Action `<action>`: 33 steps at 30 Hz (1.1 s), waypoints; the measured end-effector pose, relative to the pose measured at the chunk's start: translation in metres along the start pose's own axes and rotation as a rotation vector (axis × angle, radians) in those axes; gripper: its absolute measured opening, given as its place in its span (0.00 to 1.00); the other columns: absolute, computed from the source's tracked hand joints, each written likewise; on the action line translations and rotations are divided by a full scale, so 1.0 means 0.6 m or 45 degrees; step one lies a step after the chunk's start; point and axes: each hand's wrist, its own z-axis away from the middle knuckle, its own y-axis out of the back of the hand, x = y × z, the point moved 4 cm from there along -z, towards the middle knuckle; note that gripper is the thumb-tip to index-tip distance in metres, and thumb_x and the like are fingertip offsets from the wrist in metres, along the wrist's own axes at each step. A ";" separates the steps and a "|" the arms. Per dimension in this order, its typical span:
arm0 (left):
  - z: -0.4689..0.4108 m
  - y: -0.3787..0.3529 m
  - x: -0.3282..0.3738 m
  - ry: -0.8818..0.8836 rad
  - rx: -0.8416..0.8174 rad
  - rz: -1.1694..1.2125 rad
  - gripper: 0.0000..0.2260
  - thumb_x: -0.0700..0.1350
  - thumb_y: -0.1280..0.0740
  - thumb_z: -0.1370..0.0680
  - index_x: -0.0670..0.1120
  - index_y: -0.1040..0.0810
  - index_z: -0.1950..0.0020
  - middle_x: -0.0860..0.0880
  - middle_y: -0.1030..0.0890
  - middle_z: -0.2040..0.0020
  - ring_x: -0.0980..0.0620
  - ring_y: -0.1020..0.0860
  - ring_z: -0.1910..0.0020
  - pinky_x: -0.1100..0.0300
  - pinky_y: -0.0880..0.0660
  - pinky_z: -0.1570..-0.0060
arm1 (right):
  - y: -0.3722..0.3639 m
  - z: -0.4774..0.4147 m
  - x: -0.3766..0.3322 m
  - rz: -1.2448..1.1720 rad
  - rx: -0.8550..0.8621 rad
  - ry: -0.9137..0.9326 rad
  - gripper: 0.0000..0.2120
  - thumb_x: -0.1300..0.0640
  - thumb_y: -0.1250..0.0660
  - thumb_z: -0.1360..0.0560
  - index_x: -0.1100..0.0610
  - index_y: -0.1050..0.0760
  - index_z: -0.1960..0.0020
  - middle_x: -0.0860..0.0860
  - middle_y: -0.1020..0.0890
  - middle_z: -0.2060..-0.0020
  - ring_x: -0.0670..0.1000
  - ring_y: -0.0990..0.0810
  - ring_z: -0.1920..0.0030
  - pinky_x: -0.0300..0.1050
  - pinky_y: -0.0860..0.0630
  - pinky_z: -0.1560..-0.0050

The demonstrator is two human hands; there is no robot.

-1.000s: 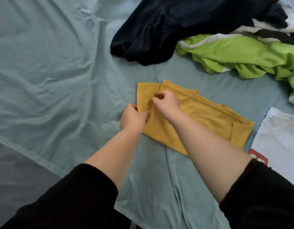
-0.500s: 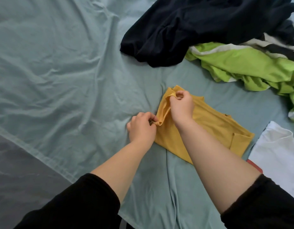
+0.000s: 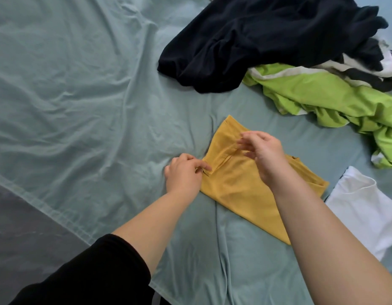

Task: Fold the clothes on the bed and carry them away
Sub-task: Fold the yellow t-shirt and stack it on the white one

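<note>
**Yellow cloth pinched at its edge, mid-bed**

Black sleeve (image 3: 91,271) nearest the camera on the left arm, pushed up, and both bare forearms reach out over the pale teal bed sheet (image 3: 80,106). Left grip (image 3: 184,172) is down on the bed, thumb and forefinger pinching the left edge of the folded mustard-yellow cloth garment (image 3: 234,194). That garment lies flat on the sheet in the middle of the bed, its far-left corner ridged up in a loose fold. Right grip (image 3: 263,155) is over that fold, fingers loose and spread, holding nothing; it is blurred, and whether the fingertips touch the cloth I cannot tell. Just right of the yellow piece, a white cotton garment (image 3: 362,212) lies flat, its edge close to the yellow one's right corner. Further back on the right, a crumpled lime-green garment (image 3: 333,100). Beyond it, a heaped black garment (image 3: 256,40), partly lying over the green one.
</note>
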 end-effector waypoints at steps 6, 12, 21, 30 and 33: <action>-0.003 -0.004 -0.005 -0.004 -0.007 0.013 0.11 0.47 0.34 0.23 0.63 0.17 0.57 0.59 0.28 0.53 0.53 0.29 0.43 0.60 0.46 0.47 | -0.059 -0.028 0.018 0.073 -0.139 -0.298 0.16 0.51 0.44 0.18 0.63 0.26 0.48 0.57 0.18 0.61 0.50 0.18 0.66 0.38 0.23 0.65; -0.004 0.008 0.001 0.140 0.036 0.242 0.07 0.55 0.40 0.27 0.57 0.25 0.53 0.60 0.22 0.56 0.51 0.25 0.45 0.53 0.37 0.44 | -0.040 -0.049 0.014 0.418 0.161 -0.003 0.09 0.55 0.36 0.24 0.57 0.26 0.62 0.52 0.20 0.70 0.50 0.21 0.72 0.47 0.23 0.66; -0.007 -0.007 0.029 0.143 -0.001 -0.253 0.09 0.56 0.34 0.26 0.55 0.23 0.48 0.50 0.22 0.45 0.45 0.29 0.41 0.52 0.38 0.45 | -0.098 -0.046 0.018 0.977 0.155 0.044 0.18 0.50 0.32 0.29 0.57 0.34 0.70 0.52 0.27 0.69 0.56 0.27 0.63 0.45 0.35 0.64; 0.081 -0.053 0.074 0.067 -0.113 0.205 0.06 0.44 0.35 0.27 0.54 0.31 0.56 0.55 0.26 0.55 0.50 0.25 0.58 0.55 0.31 0.62 | 0.030 0.006 0.089 -0.086 0.101 -0.112 0.06 0.64 0.37 0.28 0.56 0.25 0.62 0.50 0.21 0.70 0.50 0.20 0.67 0.45 0.21 0.62; 0.111 -0.094 0.109 -0.037 -0.150 0.157 0.07 0.44 0.35 0.25 0.55 0.31 0.54 0.55 0.27 0.52 0.50 0.26 0.56 0.55 0.32 0.62 | 0.102 0.025 0.115 -0.075 0.150 -0.117 0.05 0.63 0.35 0.28 0.56 0.25 0.53 0.52 0.19 0.60 0.52 0.18 0.59 0.49 0.19 0.55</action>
